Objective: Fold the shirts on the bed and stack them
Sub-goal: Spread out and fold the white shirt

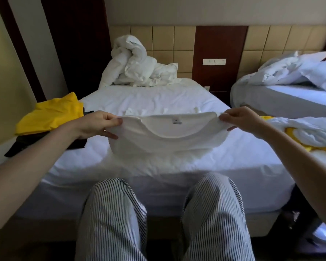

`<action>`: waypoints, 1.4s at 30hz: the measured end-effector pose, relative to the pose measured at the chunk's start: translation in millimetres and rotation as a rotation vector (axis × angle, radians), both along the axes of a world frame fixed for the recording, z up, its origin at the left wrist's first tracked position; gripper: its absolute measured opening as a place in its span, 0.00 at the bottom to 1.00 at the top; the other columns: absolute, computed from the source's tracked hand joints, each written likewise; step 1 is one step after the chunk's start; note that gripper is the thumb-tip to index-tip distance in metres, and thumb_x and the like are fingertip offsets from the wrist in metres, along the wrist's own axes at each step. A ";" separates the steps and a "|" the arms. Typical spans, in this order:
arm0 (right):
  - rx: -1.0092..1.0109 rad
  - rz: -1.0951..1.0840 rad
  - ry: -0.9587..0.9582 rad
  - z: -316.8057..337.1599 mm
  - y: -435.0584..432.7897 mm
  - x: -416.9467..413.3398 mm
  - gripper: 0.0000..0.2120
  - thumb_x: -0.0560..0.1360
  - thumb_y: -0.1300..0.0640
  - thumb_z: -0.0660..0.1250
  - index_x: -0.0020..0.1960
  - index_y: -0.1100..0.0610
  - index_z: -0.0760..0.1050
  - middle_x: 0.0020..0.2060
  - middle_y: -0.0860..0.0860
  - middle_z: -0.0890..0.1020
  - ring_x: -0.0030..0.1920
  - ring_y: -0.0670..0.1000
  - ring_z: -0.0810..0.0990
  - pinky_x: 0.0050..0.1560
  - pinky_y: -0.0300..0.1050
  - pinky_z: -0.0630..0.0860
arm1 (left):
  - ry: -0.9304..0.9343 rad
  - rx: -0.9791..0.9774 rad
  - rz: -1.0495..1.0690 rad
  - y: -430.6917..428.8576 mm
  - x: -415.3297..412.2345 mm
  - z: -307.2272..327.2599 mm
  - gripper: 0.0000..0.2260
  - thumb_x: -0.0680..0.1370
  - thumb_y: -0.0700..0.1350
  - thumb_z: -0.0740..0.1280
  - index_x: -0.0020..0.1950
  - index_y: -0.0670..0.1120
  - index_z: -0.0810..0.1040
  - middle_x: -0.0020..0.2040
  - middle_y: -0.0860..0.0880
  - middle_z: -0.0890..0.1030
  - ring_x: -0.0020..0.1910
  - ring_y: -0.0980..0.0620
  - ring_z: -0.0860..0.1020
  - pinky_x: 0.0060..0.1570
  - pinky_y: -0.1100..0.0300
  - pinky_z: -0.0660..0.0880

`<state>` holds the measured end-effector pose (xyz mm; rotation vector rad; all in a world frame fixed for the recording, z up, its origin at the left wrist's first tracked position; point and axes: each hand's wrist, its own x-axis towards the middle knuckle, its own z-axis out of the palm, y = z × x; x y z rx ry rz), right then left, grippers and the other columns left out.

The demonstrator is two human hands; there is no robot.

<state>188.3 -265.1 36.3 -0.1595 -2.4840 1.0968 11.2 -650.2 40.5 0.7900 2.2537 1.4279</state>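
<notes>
I hold a white shirt up over the near part of the bed, collar and label facing me. My left hand pinches its left shoulder and my right hand pinches its right shoulder. The shirt's lower part rests on the sheet. At the bed's left edge a folded yellow shirt lies on top of a black shirt. On the right lies a crumpled heap of white and yellow shirts.
A bunched white duvet sits at the head of the bed against the padded headboard. A second bed with rumpled bedding stands to the right. My knees in striped trousers press against the bed's near edge.
</notes>
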 end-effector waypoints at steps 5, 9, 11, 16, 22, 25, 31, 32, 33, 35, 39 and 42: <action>0.082 -0.170 0.083 7.0 6.3 -62.9 0.19 0.78 0.56 0.63 0.36 0.70 0.72 0.28 0.56 0.68 0.24 0.45 0.68 0.29 0.39 0.66 | 0.113 -0.061 0.240 44.0 -54.5 1.2 0.13 0.80 0.48 0.63 0.39 0.43 0.75 0.39 0.47 0.76 0.40 0.52 0.76 0.36 0.59 0.80; 0.096 -0.291 0.114 5.9 16.7 -131.6 0.23 0.77 0.54 0.63 0.26 0.57 0.61 0.23 0.50 0.63 0.26 0.49 0.63 0.30 0.46 0.58 | 0.341 -0.115 0.480 81.3 -106.7 -13.8 0.20 0.79 0.47 0.62 0.29 0.46 0.63 0.28 0.47 0.67 0.29 0.48 0.70 0.32 0.58 0.67; 0.152 -0.371 0.073 -0.6 23.2 -167.2 0.23 0.77 0.50 0.62 0.27 0.56 0.60 0.23 0.50 0.64 0.27 0.50 0.65 0.29 0.45 0.57 | 0.404 -0.147 0.571 97.6 -132.9 -28.5 0.20 0.78 0.48 0.61 0.29 0.46 0.62 0.26 0.46 0.68 0.28 0.46 0.70 0.29 0.57 0.62; 0.180 -0.446 -0.056 -22.5 51.9 -255.2 0.22 0.77 0.47 0.60 0.30 0.57 0.63 0.27 0.51 0.70 0.32 0.54 0.70 0.30 0.43 0.61 | 0.421 -0.233 0.694 130.2 -202.1 -65.3 0.17 0.78 0.51 0.61 0.32 0.43 0.67 0.36 0.44 0.74 0.40 0.42 0.75 0.37 0.56 0.65; 0.120 -0.452 -0.183 -68.5 88.9 -359.5 0.20 0.77 0.48 0.60 0.29 0.56 0.65 0.28 0.50 0.70 0.33 0.53 0.71 0.30 0.43 0.60 | 0.422 -0.276 0.734 159.5 -298.0 -92.2 0.15 0.77 0.52 0.63 0.37 0.42 0.72 0.39 0.43 0.76 0.43 0.40 0.77 0.38 0.57 0.67; 0.112 -0.487 -0.193 -82.2 104.5 -401.6 0.18 0.77 0.47 0.60 0.33 0.57 0.70 0.33 0.52 0.75 0.38 0.55 0.74 0.31 0.42 0.62 | 0.448 -0.281 0.751 180.5 -344.0 -99.9 0.15 0.76 0.53 0.65 0.38 0.41 0.74 0.41 0.40 0.79 0.45 0.39 0.78 0.39 0.57 0.68; 0.233 -0.617 -0.186 -151.5 118.1 -452.3 0.12 0.73 0.48 0.61 0.40 0.56 0.75 0.42 0.56 0.80 0.47 0.59 0.78 0.42 0.44 0.68 | 0.541 -0.439 0.748 206.5 -392.8 -159.8 0.09 0.76 0.52 0.66 0.46 0.46 0.75 0.51 0.39 0.80 0.52 0.38 0.77 0.47 0.53 0.71; 0.243 -0.625 -0.173 -155.8 120.1 -457.1 0.11 0.72 0.49 0.61 0.41 0.56 0.75 0.43 0.56 0.80 0.48 0.60 0.78 0.43 0.45 0.69 | 0.569 -0.443 0.751 208.3 -397.6 -162.3 0.08 0.76 0.51 0.65 0.46 0.46 0.74 0.51 0.40 0.80 0.52 0.38 0.77 0.48 0.53 0.71; 0.238 -0.621 -0.167 -155.8 121.8 -460.0 0.10 0.72 0.49 0.62 0.43 0.55 0.76 0.43 0.56 0.80 0.48 0.60 0.77 0.45 0.46 0.70 | 0.594 -0.444 0.753 209.5 -400.2 -162.0 0.08 0.76 0.51 0.65 0.45 0.46 0.74 0.50 0.40 0.80 0.52 0.38 0.77 0.48 0.52 0.71; 0.239 -0.596 -0.159 -153.4 124.5 -463.4 0.09 0.72 0.50 0.62 0.44 0.54 0.75 0.45 0.56 0.80 0.49 0.60 0.77 0.48 0.47 0.70 | 0.663 -0.464 0.746 211.0 -403.4 -159.4 0.06 0.76 0.48 0.64 0.46 0.46 0.73 0.51 0.40 0.79 0.54 0.39 0.76 0.49 0.51 0.71; 0.363 -0.601 -0.127 -147.5 115.2 -454.6 0.13 0.76 0.52 0.59 0.57 0.55 0.73 0.59 0.56 0.76 0.62 0.59 0.69 0.62 0.50 0.60 | 0.946 -0.441 0.684 224.2 -400.7 -155.5 0.12 0.76 0.48 0.63 0.54 0.43 0.77 0.54 0.40 0.79 0.57 0.39 0.73 0.53 0.49 0.66; 0.460 -0.513 0.064 -131.1 86.1 -448.2 0.15 0.78 0.51 0.58 0.62 0.53 0.73 0.63 0.53 0.74 0.66 0.57 0.67 0.63 0.47 0.57 | 1.027 -0.198 0.398 259.0 -386.3 -145.9 0.24 0.73 0.58 0.56 0.54 0.44 0.80 0.54 0.43 0.81 0.56 0.41 0.77 0.54 0.52 0.68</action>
